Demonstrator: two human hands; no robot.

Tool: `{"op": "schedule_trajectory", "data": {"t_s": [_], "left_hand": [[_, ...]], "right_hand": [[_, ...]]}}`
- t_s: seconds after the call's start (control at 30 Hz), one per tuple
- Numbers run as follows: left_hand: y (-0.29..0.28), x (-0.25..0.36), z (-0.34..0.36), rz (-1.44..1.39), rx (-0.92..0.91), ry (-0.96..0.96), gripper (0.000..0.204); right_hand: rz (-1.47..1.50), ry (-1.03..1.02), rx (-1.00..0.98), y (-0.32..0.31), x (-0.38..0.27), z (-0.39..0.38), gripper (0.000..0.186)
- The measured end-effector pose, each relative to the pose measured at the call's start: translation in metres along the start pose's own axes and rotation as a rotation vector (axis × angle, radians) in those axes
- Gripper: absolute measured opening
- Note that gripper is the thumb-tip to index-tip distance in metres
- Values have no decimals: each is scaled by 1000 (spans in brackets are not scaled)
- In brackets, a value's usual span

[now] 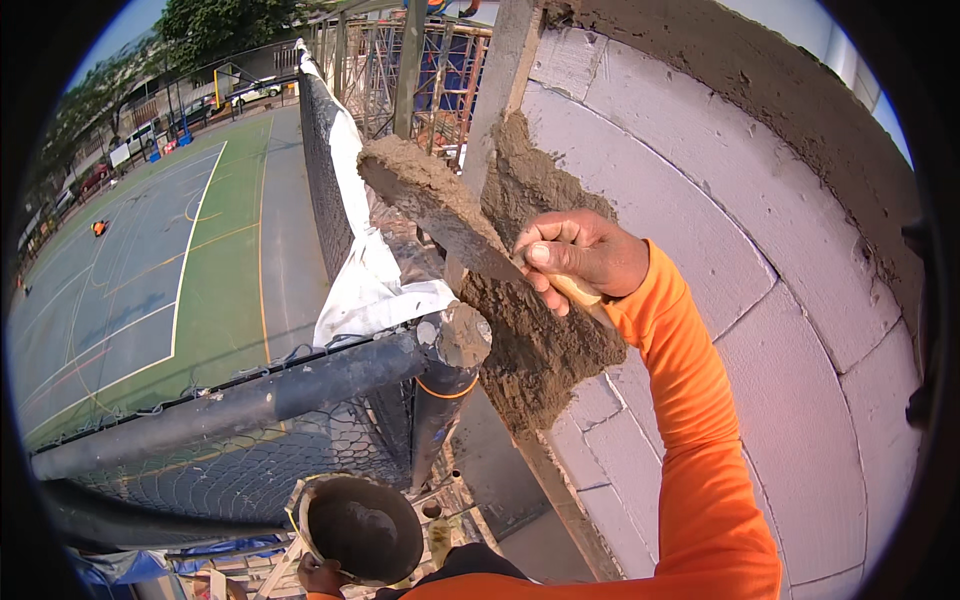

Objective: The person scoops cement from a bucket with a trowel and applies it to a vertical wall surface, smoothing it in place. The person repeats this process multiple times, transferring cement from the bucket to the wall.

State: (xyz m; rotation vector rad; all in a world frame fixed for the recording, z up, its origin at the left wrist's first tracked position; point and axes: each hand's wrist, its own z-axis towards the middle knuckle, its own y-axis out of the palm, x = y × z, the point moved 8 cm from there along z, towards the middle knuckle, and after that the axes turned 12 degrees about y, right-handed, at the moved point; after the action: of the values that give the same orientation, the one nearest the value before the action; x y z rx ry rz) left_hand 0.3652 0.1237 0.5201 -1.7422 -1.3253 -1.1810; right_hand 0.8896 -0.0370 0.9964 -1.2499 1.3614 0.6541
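My right hand, in an orange sleeve, is closed round the wooden handle of a trowel. A thick heap of wet grey-brown mortar lies along the blade, which points up and left, beside the wall's edge. Behind the hand and blade, rough wet mortar covers the left end of a pale block wall. Low in the view, my left hand grips the edge of a dark bucket. Inside the bucket is wet grey mortar; part of the left fingers is hidden.
A dark pipe rail with wire mesh runs left of the wall and meets a mortar-topped post. White sheeting hangs over the fence. Wooden planks lie below. Beyond spreads a sports court; scaffolding stands behind.
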Motion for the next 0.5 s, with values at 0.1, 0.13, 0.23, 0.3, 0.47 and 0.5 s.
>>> {"op": "schedule_trajectory", "data": {"t_s": [0.1, 0.13, 0.23, 0.3, 0.47, 0.5], "left_hand": [[-5, 6, -9, 8, 113, 3, 18], [-8, 10, -11, 0, 129, 23, 17], [-16, 23, -19, 102, 170, 137, 16], [-21, 8, -27, 71, 223, -12, 17], [-19, -11, -26, 51, 288, -57, 18], [-17, -15, -24, 53, 265, -44, 18]], "right_hand": [[280, 8, -115, -69, 16, 88, 31], [337, 90, 114, -113, 28, 111, 29], [419, -142, 666, -210, 33, 120, 22], [399, -378, 737, -239, 13, 104, 25], [-213, 113, 767, -240, 16, 119, 29], [-390, 239, 740, -235, 25, 135, 31]]}}
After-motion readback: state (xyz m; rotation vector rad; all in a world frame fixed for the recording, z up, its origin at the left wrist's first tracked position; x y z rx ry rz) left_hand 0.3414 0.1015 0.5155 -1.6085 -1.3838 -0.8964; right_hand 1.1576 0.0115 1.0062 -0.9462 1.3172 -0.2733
